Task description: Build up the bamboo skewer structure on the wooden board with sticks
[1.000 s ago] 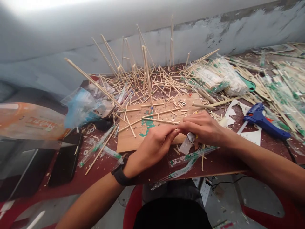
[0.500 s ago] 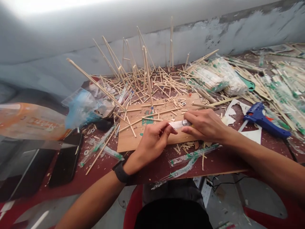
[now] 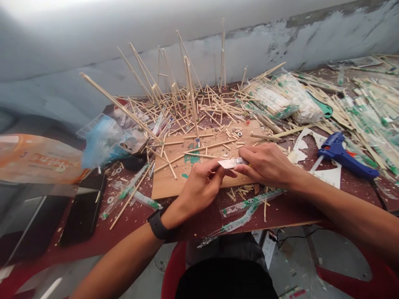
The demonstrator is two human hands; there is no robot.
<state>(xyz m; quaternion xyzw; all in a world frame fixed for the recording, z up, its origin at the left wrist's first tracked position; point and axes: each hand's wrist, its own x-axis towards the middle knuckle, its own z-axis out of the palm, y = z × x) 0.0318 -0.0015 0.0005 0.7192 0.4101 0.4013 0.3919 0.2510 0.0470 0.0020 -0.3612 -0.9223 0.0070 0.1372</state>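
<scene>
My right hand point(image 3: 264, 164) is closed on a utility knife point(image 3: 229, 162), its blade pointing left over the wooden board point(image 3: 165, 187). The blade tip lies at the fingertips of my left hand point(image 3: 204, 180). Those left fingers are pinched together, and what they hold, if anything, is too small to tell. Thin wooden sticks point(image 3: 174, 158) lie crossed on the board behind my hands. One tall structure of joined sticks point(image 3: 191, 95) stands at the board's back edge.
A blue glue gun point(image 3: 346, 160) lies at the right on white paper. Behind the board is a heap of sticks point(image 3: 218, 110). Plastic wrappers point(image 3: 246, 207) lie at the front edge, and a black phone point(image 3: 83, 209) and blue plastic bag point(image 3: 102, 139) at the left.
The knife blade has shifted slightly left over my left fingertips, and the left fingers have spread a little. The whole view has moved slightly.
</scene>
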